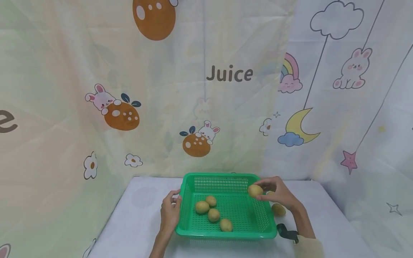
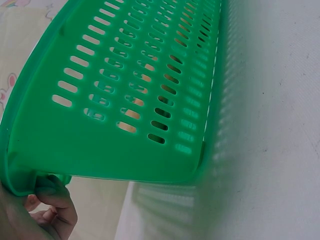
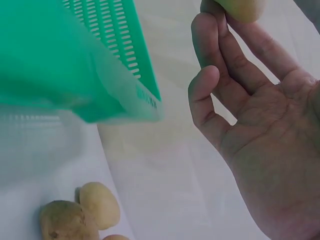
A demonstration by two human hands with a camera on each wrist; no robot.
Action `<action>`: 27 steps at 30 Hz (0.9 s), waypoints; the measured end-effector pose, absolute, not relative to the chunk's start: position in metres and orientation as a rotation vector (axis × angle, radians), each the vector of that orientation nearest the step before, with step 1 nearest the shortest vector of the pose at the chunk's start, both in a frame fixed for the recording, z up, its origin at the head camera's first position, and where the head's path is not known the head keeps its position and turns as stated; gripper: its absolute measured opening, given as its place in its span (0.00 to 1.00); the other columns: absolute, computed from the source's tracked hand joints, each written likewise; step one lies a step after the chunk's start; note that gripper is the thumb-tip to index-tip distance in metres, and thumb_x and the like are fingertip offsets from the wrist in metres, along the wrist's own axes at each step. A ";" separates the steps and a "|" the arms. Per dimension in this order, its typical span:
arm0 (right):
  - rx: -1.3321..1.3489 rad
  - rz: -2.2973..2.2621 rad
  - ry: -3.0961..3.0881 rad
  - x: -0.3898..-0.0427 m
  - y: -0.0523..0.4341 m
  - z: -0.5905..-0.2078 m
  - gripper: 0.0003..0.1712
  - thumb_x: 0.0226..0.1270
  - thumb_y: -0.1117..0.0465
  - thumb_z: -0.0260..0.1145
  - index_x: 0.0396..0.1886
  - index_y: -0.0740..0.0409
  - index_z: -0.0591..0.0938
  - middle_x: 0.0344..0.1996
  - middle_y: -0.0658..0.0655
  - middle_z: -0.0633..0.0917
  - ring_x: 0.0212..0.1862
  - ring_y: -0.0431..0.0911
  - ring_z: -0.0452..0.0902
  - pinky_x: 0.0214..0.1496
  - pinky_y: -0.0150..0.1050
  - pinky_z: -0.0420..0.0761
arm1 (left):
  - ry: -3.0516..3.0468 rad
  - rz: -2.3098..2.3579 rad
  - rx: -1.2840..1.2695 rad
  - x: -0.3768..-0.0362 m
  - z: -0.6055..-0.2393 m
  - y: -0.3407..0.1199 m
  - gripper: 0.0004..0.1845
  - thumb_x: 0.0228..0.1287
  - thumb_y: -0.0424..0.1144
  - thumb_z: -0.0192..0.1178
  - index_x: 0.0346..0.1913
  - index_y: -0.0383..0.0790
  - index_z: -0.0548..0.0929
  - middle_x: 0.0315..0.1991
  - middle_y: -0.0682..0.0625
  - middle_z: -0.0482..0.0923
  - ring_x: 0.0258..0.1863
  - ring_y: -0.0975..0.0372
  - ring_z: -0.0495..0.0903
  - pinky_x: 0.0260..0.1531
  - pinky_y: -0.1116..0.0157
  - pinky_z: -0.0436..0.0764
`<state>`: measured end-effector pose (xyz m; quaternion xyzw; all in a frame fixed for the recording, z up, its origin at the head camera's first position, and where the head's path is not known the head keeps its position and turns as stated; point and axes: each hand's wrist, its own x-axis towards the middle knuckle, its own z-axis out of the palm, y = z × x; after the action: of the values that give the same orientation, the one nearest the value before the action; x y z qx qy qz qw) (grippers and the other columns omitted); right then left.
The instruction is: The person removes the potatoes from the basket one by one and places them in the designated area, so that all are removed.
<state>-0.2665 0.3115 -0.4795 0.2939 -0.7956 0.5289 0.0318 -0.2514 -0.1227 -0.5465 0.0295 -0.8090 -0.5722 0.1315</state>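
Observation:
A green plastic basket [image 1: 238,211] with slotted walls stands on the table, several potatoes [image 1: 202,207] lying in its left and middle part. My left hand [image 1: 170,211] grips its left rim; the left wrist view shows fingers [image 2: 62,210] curled at the rim's corner. Over the basket's right wall, my right hand [image 1: 278,193] pinches a potato [image 1: 255,191] between thumb and fingers. In the right wrist view that potato [image 3: 244,9] is cut off by the top edge, while the palm faces the basket.
Outside the basket's right wall, partly behind my right hand, more potatoes [image 1: 278,210] lie on the white-covered table [image 1: 129,215]; the right wrist view shows them close together [image 3: 100,205]. A printed curtain [image 1: 238,125] hangs behind the table. A dark band [image 1: 287,233] is at my right wrist.

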 end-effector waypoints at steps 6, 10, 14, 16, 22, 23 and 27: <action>0.835 1.608 -2.463 -0.262 0.318 -0.481 0.19 0.63 0.71 0.79 0.54 0.64 0.91 0.47 0.61 0.94 0.43 0.42 0.90 0.46 0.41 0.87 | -2.354 -1.640 0.087 -0.251 -0.547 -0.122 0.17 0.84 0.35 0.58 0.67 0.35 0.84 0.39 0.41 0.87 0.28 0.61 0.87 0.27 0.67 0.80; 0.790 1.595 -2.468 -0.258 0.322 -0.480 0.19 0.63 0.71 0.80 0.54 0.65 0.91 0.47 0.61 0.95 0.43 0.42 0.89 0.48 0.41 0.87 | -2.355 -1.638 0.087 -0.251 -0.547 -0.122 0.17 0.84 0.35 0.58 0.68 0.35 0.84 0.39 0.41 0.87 0.28 0.61 0.86 0.27 0.67 0.80; 0.768 1.576 -2.477 -0.255 0.328 -0.479 0.19 0.63 0.70 0.79 0.54 0.64 0.91 0.47 0.61 0.95 0.44 0.42 0.89 0.48 0.40 0.86 | -2.358 -1.642 0.081 -0.251 -0.547 -0.122 0.17 0.84 0.35 0.58 0.68 0.35 0.83 0.39 0.41 0.87 0.27 0.61 0.86 0.27 0.67 0.80; 0.760 1.558 -2.490 -0.254 0.331 -0.479 0.18 0.64 0.69 0.79 0.54 0.62 0.91 0.47 0.60 0.95 0.44 0.42 0.89 0.48 0.39 0.85 | -2.356 -1.647 0.082 -0.250 -0.547 -0.122 0.17 0.84 0.35 0.58 0.68 0.35 0.83 0.39 0.41 0.87 0.27 0.61 0.86 0.26 0.67 0.80; 0.754 1.526 -2.504 -0.252 0.340 -0.479 0.18 0.65 0.68 0.79 0.55 0.61 0.91 0.46 0.59 0.95 0.44 0.43 0.88 0.47 0.40 0.85 | -2.353 -1.643 0.079 -0.250 -0.547 -0.122 0.17 0.84 0.35 0.58 0.68 0.35 0.83 0.40 0.41 0.87 0.27 0.61 0.86 0.27 0.68 0.80; 0.746 1.523 -2.505 -0.251 0.341 -0.479 0.18 0.65 0.68 0.79 0.55 0.61 0.91 0.46 0.59 0.95 0.43 0.43 0.88 0.46 0.40 0.85 | -2.354 -1.642 0.077 -0.250 -0.547 -0.122 0.17 0.84 0.35 0.58 0.68 0.35 0.83 0.40 0.41 0.87 0.28 0.61 0.86 0.27 0.68 0.80; 0.699 1.509 -2.522 -0.249 0.346 -0.480 0.18 0.65 0.67 0.79 0.55 0.61 0.91 0.46 0.57 0.95 0.44 0.42 0.89 0.46 0.40 0.86 | -2.352 -1.639 0.078 -0.250 -0.547 -0.122 0.17 0.84 0.35 0.58 0.68 0.35 0.83 0.40 0.41 0.87 0.27 0.61 0.86 0.27 0.68 0.79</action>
<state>-0.2487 0.3461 -0.4798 0.2309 -0.8334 0.4985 0.0602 -0.2503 -0.1217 -0.5465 0.0269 -0.8125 -0.5662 0.1362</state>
